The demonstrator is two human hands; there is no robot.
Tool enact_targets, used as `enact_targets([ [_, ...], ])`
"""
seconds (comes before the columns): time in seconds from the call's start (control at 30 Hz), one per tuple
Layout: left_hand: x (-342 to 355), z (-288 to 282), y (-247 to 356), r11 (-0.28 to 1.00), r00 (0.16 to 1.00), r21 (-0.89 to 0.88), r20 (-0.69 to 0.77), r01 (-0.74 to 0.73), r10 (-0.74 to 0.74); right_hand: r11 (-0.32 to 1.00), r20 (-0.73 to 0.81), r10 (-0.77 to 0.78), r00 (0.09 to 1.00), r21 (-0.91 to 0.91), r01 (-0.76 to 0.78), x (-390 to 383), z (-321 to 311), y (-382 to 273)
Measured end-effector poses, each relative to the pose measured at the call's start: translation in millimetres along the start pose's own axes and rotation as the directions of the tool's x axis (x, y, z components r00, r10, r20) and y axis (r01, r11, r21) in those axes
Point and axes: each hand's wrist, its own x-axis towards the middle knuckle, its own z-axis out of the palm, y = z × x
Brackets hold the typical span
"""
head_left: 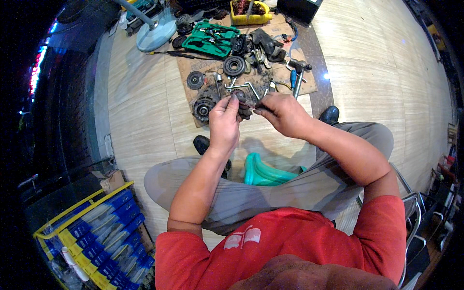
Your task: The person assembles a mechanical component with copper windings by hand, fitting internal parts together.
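My left hand (225,118) is closed around a small, dark, greasy mechanical part (245,112), whose exact kind I cannot make out. My right hand (284,113) is close on its right, thumb and fingers pinched together at the part's edge. Whatever is between those fingertips is too small to name. Just beyond my hands, a cardboard sheet (189,66) bears a dark round ribbed part (203,110), a pulley wheel (234,66) and a flat black disc (195,80). A bent metal rod (251,88) lies past my fingertips.
Farther off are an open green tool case (210,38), dark gloves (266,43) and a yellow container (250,18). A blue-handled screwdriver (293,79) lies right. Below my hands is a green plastic object (268,171). A blue-and-yellow rack (104,237) stands lower left.
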Motion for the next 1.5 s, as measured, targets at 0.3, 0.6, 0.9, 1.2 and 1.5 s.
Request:
enact_targets([
  [0.3,1.5,4.9,7.1,0.994,0.995,-0.109,-0.095,0.015,-0.026,0.996,-0.060,0.080,0.995,0.033,-0.078,-1.0,-1.0,0.6],
  [0.6,0.1,5.1,3.5,0.997,1.000,-0.079,-0.006,0.027,-0.027,1.000,-0.064,-0.011,0.998,0.028,0.013,-2.0,0.0,2.5],
  [0.9,-3.4,11.7,4.9,0.998,1.000,-0.054,0.001,0.028,-0.028,0.997,-0.013,-0.073,0.997,0.021,0.073,2.1,-6.2,1.8],
  [1.2,-5.9,5.0,-4.9,0.996,0.998,0.082,0.052,0.028,-0.032,0.994,0.029,-0.077,0.997,-0.080,0.079,-4.0,1.3,1.1],
  [1.5,-1.5,-2.6,-10.2,0.986,0.999,0.160,0.001,0.037,-0.037,0.994,0.059,-0.056,0.997,-0.091,0.061,-1.8,1.7,5.3],
])
